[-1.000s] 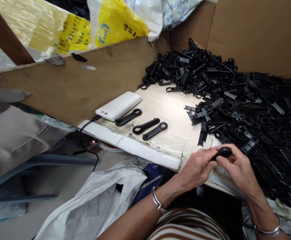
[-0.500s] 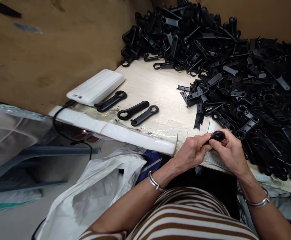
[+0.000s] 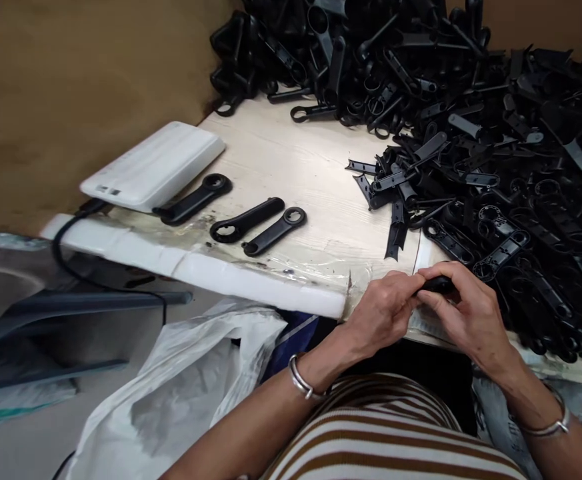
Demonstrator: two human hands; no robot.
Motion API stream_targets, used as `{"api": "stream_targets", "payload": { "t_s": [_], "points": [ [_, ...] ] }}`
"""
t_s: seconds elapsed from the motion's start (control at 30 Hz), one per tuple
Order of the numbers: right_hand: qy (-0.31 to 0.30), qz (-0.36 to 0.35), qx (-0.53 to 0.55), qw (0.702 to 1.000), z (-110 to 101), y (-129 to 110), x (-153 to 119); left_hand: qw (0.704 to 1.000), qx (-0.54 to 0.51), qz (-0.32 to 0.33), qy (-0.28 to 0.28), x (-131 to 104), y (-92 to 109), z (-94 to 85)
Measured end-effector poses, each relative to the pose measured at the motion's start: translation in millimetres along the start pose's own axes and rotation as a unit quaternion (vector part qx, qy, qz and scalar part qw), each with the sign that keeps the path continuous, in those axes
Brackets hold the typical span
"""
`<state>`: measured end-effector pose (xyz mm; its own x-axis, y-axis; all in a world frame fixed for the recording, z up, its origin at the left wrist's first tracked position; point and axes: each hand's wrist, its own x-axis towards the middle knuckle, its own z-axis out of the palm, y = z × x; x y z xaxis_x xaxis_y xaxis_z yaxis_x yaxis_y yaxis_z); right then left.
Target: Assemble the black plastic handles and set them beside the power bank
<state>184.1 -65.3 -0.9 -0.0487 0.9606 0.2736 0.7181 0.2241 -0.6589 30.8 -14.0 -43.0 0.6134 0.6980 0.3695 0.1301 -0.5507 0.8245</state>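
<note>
Both hands hold one black plastic part (image 3: pixel 438 285) at the table's front edge. My left hand (image 3: pixel 385 307) is closed on its left end, and my right hand (image 3: pixel 471 313) pinches the rounded right end between thumb and fingers. Much of the part is hidden by the fingers. To the left on the tabletop lie three black ring-ended handles: one (image 3: pixel 195 199) against a white box, a middle one (image 3: pixel 247 220), and a third (image 3: pixel 275 231) beside it. Loose black pieces (image 3: pixel 395 230) lie just beyond my hands.
A big heap of black plastic parts (image 3: pixel 471 140) covers the back and right of the table (image 3: pixel 271 150). The white box (image 3: pixel 153 163) has a black cable (image 3: pixel 63 257) hanging over the padded edge (image 3: pixel 211 267). Below is an open white sack (image 3: pixel 181 393); a brown panel (image 3: pixel 85 87) rises behind.
The black part has turned in my hands, so its ring opening no longer shows. My right hand has shifted slightly, and the view has moved closer to the table.
</note>
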Motion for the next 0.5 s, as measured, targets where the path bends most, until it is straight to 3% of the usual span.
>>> {"api": "stream_targets", "payload": {
  "t_s": [0.23, 0.4, 0.5],
  "points": [
    [-0.052, -0.004, 0.016, 0.998, -4.4, 10.2, 17.4, 0.995, -0.064, -0.076, 0.005, 4.2, 3.4, -5.5],
    [-0.032, 0.027, 0.031, 0.999, -0.9, 11.3, 14.6, 0.97, -0.205, -0.127, -0.03, 3.6, 2.2, -15.0],
    [-0.029, 0.04, 0.009, 0.999, 2.4, 10.7, 7.1, 0.965, -0.206, -0.155, -0.048, -3.9, 6.2, -17.9]
  ]
}}
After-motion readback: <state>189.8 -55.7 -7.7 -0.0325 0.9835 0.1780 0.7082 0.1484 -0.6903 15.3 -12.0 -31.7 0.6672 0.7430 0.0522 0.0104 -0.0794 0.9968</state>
